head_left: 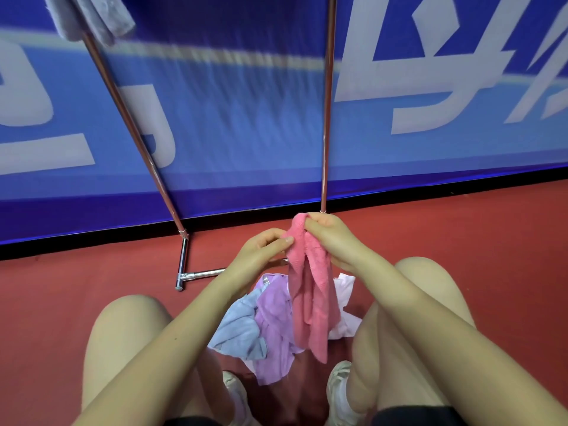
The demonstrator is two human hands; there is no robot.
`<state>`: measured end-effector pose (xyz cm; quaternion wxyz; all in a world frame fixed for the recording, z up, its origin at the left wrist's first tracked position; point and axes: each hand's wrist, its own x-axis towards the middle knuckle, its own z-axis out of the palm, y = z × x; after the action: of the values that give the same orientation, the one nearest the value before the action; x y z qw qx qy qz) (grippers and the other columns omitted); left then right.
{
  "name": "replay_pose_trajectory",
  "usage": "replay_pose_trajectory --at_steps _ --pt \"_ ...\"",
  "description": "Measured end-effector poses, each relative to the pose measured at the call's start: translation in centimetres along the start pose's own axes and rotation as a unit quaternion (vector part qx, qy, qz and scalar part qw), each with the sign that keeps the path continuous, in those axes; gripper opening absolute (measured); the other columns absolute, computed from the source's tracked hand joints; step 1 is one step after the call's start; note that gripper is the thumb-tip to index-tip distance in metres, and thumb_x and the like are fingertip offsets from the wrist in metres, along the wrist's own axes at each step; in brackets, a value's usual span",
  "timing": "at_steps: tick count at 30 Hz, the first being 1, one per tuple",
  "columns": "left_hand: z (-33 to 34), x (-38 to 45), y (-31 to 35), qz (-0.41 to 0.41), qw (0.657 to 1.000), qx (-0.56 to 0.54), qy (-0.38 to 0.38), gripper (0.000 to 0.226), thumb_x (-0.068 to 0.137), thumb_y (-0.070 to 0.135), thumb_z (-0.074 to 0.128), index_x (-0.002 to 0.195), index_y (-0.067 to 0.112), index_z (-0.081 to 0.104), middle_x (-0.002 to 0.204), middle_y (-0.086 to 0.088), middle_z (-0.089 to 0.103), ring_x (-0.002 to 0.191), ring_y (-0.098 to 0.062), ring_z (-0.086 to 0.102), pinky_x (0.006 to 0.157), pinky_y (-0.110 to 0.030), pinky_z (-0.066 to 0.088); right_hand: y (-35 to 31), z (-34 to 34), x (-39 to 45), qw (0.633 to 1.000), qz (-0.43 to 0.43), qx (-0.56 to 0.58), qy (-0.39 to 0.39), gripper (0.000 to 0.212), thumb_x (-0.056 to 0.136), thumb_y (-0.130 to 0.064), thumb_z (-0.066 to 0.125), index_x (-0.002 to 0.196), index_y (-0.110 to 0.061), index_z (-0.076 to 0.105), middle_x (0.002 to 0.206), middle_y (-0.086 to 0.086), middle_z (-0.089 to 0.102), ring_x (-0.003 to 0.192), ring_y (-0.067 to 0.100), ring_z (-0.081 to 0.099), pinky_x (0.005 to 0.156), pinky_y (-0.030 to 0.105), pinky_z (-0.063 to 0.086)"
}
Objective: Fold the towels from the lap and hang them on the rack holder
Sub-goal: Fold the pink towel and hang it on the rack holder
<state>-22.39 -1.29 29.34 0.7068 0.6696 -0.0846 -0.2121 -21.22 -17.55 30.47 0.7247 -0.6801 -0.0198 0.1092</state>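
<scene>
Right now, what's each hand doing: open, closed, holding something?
Left hand: pinching the pink towel near its top.
Right hand: gripping the same towel at its top edge.

We pinch a pink towel; below our hands lie lilac, pale blue and white towels on red floor.
</scene>
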Motion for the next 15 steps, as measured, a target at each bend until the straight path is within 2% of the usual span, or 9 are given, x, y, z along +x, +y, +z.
replay_pose_trajectory --at_steps 2,3,4,6,7,9,11,13,15 --pt "0.0 0.2 -0.1 0.008 1.000 -0.012 0.019 0.016 0.098 0.013 0.050 0.083 0.012 0.056 0.072 0.004 0.062 0.070 -0.008 0.058 0.072 -0.024 0.050 0.0 0.1 0.0 1.000 -0.002 -0.007 -0.003 0.022 0.095 -0.005 0.043 0.085 -0.007 0.063 0.083 0.013 0.063 0.074 0.016 0.057 0.066 0.027 0.046" --pt "-0.1 0.3 0.1 0.008 0.999 -0.042 0.034 0.017 0.098 0.015 0.049 0.084 0.011 0.056 0.075 0.002 0.062 0.074 -0.012 0.057 0.071 -0.027 0.047 0.0 0.1 -0.1 1.000 -0.005 -0.012 -0.006 0.023 0.095 -0.005 0.043 0.084 -0.009 0.063 0.081 0.009 0.063 0.072 0.013 0.057 0.067 0.025 0.046" --pt "-0.5 0.4 0.4 0.008 0.996 -0.076 0.044 0.018 0.098 0.018 0.047 0.089 0.008 0.059 0.085 -0.005 0.064 0.085 -0.018 0.058 0.076 -0.032 0.047 -0.1 0.1 -0.1 1.000 -0.007 -0.020 -0.011 0.023 0.096 -0.006 0.044 0.083 -0.010 0.062 0.079 0.005 0.062 0.071 0.011 0.056 0.067 0.024 0.046" --pt "-1.4 0.8 1.0 -0.004 0.989 -0.136 0.059 0.039 0.098 0.025 0.038 0.106 -0.003 0.064 0.105 -0.017 0.067 0.102 -0.028 0.062 0.090 -0.037 0.048 0.0 0.2 -0.2 0.999 -0.010 -0.040 -0.031 0.022 0.097 -0.009 0.045 0.080 -0.011 0.059 0.074 0.001 0.058 0.067 0.008 0.052 0.065 0.023 0.042" --pt "-1.6 0.9 1.3 -0.016 0.985 -0.157 0.072 0.045 0.099 0.025 0.035 0.112 -0.007 0.063 0.104 -0.019 0.069 0.102 -0.029 0.063 0.089 -0.036 0.050 0.1 0.3 -0.2 0.998 -0.010 -0.045 -0.043 0.020 0.097 -0.010 0.046 0.082 -0.009 0.060 0.076 0.001 0.058 0.068 0.008 0.052 0.064 0.022 0.042" --pt "-1.9 1.0 1.4 -0.034 0.977 -0.185 0.103 0.048 0.100 0.027 0.040 0.121 -0.012 0.058 0.098 -0.017 0.070 0.094 -0.027 0.065 0.078 -0.032 0.054 0.4 0.5 -0.2 0.997 -0.013 -0.051 -0.051 0.018 0.097 -0.013 0.047 0.090 -0.004 0.062 0.082 0.005 0.060 0.074 0.010 0.053 0.067 0.022 0.043" --pt "-1.9 0.8 1.4 -0.041 0.979 -0.172 0.100 0.047 0.101 0.028 0.040 0.123 -0.009 0.059 0.099 -0.017 0.072 0.091 -0.023 0.068 0.074 -0.028 0.055 0.3 0.8 -0.2 0.998 -0.022 -0.041 -0.040 0.020 0.097 -0.012 0.046 0.083 -0.008 0.061 0.076 0.000 0.061 0.070 0.008 0.054 0.065 0.020 0.044" --pt "-1.8 0.7 1.2 -0.043 0.982 -0.146 0.108 0.044 0.101 0.028 0.042 0.120 -0.005 0.063 0.108 -0.020 0.071 0.096 -0.023 0.069 0.084 -0.032 0.055 0.0 0.8 -0.2 0.999 -0.035 -0.017 -0.020 0.026 0.098 -0.011 0.046 0.077 -0.014 0.061 0.071 -0.005 0.062 0.066 0.005 0.056 0.063 0.018 0.045" --pt "-1.7 0.7 1.1 -0.055 0.982 -0.145 0.105 0.043 0.100 0.031 0.046 0.121 -0.002 0.063 0.116 -0.022 0.067 0.104 -0.026 0.066 0.097 -0.037 0.051 0.0 0.6 -0.1 0.999 -0.042 0.000 -0.001 0.024 0.097 -0.011 0.047 0.080 -0.015 0.063 0.074 -0.004 0.064 0.070 0.007 0.058 0.066 0.019 0.048"
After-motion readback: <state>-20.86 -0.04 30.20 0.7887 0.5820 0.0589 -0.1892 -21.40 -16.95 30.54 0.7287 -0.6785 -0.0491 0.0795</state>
